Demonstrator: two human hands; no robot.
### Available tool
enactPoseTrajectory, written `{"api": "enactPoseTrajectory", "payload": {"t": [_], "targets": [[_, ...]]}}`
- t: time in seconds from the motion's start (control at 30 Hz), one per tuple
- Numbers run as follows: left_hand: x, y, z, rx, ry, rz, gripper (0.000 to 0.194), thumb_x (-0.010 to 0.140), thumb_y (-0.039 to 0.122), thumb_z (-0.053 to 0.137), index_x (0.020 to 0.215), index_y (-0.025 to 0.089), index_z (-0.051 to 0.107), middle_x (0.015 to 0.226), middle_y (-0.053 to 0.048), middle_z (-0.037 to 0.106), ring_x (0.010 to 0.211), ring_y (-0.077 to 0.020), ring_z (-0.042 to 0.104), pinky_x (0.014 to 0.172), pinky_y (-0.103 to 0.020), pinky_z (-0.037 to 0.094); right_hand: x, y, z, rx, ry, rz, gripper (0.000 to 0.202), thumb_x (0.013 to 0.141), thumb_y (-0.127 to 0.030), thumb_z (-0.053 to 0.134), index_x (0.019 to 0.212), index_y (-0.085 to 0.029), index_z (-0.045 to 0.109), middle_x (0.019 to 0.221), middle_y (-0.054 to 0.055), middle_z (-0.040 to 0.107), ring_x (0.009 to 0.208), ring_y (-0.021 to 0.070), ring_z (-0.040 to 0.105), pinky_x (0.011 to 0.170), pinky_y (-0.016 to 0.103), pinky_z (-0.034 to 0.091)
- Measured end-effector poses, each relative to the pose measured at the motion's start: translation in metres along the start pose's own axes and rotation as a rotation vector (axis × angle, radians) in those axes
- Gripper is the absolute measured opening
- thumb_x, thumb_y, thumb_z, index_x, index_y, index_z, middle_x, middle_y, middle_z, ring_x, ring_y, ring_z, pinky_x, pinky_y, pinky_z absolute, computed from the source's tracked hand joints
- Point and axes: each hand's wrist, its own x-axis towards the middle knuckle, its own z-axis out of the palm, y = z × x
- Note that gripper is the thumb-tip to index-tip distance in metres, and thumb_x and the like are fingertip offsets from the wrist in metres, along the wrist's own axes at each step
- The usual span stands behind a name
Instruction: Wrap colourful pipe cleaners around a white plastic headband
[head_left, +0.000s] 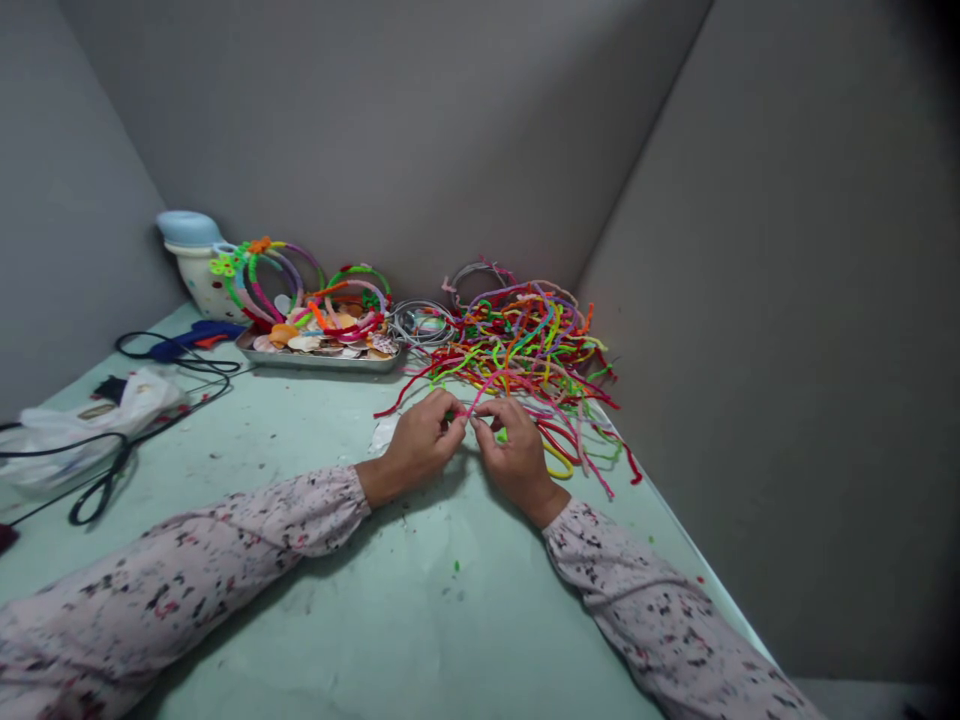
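My left hand (421, 442) and my right hand (516, 458) meet just in front of a tangled heap of coloured pipe cleaners (525, 335). Thumb and fingers are pinched together on both, with the fingertips almost touching. Between them runs a pink pipe cleaner (482, 392), which rises from the fingertips toward the heap. A bit of green shows inside the curled left fingers, too small to make out. Under and beside my right hand lie red and yellow loops (559, 462). The exact grip point is partly covered by the fingers.
A metal tray (322, 362) of seashells and pipe-cleaner-wrapped hoops stands at the back, beside coiled grey wire (424, 322). Left of it are a white container with a blue lid (196, 262), a blue-handled tool (196, 338), a black cord (176, 415) and a plastic bag (71, 435). Grey walls surround the table.
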Motion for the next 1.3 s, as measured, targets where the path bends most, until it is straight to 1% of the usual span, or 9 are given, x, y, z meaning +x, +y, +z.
{"api": "enactPoseTrajectory", "payload": {"t": [0.2,0.37,0.53,0.77,0.93,1.1,1.3], "targets": [[-0.0003,-0.0007,-0.0001,-0.037,-0.023,0.013,0.014,0.09,0.025,0.045,0.081,0.018,0.053,0.078,-0.001,0.054,0.074,-0.0153,0.05,0.068,-0.029,0.039,0.0,0.0035,0.001,0.0,0.01,0.004,0.011,0.089,-0.018,0.053,0.097,-0.023,0.059,0.092,0.005,0.063,0.087,0.0197,0.057,0.075,0.035,0.048],[0.0005,0.0019,-0.0018,-0.112,-0.019,-0.009,0.013,0.091,0.024,0.044,0.094,0.018,0.056,0.089,-0.003,0.059,0.083,-0.0162,0.054,0.075,-0.03,0.042,0.0003,0.0034,0.0016,-0.003,0.026,0.014,0.011,0.089,-0.018,0.053,0.098,-0.022,0.059,0.093,0.005,0.062,0.088,0.0197,0.057,0.078,0.036,0.048],[0.0012,0.0019,-0.0016,-0.096,-0.012,-0.024,0.014,0.091,0.025,0.043,0.085,0.019,0.053,0.081,-0.002,0.057,0.077,-0.0158,0.052,0.071,-0.03,0.041,0.0,0.0046,0.0022,-0.006,0.032,0.016,0.012,0.089,-0.018,0.053,0.098,-0.023,0.06,0.095,0.005,0.063,0.09,0.02,0.058,0.079,0.037,0.048],[-0.0003,-0.0017,0.0002,-0.125,-0.007,-0.043,0.015,0.092,0.027,0.042,0.085,0.019,0.053,0.081,-0.001,0.057,0.076,-0.0151,0.052,0.071,-0.029,0.041,0.0005,0.0045,0.0006,0.032,0.029,-0.014,0.017,0.089,-0.018,0.054,0.102,-0.025,0.061,0.099,0.006,0.064,0.095,0.0202,0.059,0.082,0.038,0.05],[0.0,-0.0017,0.0004,-0.137,0.007,-0.05,0.016,0.093,0.028,0.043,0.086,0.019,0.054,0.081,-0.001,0.057,0.076,-0.0151,0.052,0.071,-0.029,0.042,0.0015,0.0043,-0.0007,0.023,0.031,-0.071,0.019,0.088,-0.017,0.055,0.104,-0.025,0.063,0.1,0.006,0.063,0.099,0.0201,0.059,0.087,0.039,0.051],[-0.0005,-0.002,0.0006,-0.142,0.001,-0.054,0.017,0.093,0.029,0.043,0.087,0.018,0.055,0.081,-0.001,0.058,0.076,-0.0151,0.052,0.072,-0.029,0.042,0.001,0.0047,-0.0007,0.006,0.031,-0.064,0.021,0.089,-0.018,0.055,0.106,-0.027,0.063,0.101,0.006,0.062,0.098,0.0201,0.059,0.087,0.04,0.051],[-0.0013,-0.0016,0.0009,-0.156,-0.003,-0.054,0.016,0.093,0.029,0.043,0.088,0.018,0.055,0.082,-0.002,0.057,0.077,-0.015,0.052,0.072,-0.029,0.041,0.0004,0.0044,-0.0009,0.008,0.026,-0.056,0.021,0.089,-0.017,0.056,0.107,-0.025,0.064,0.101,0.006,0.061,0.098,0.0192,0.058,0.087,0.038,0.051]]}}
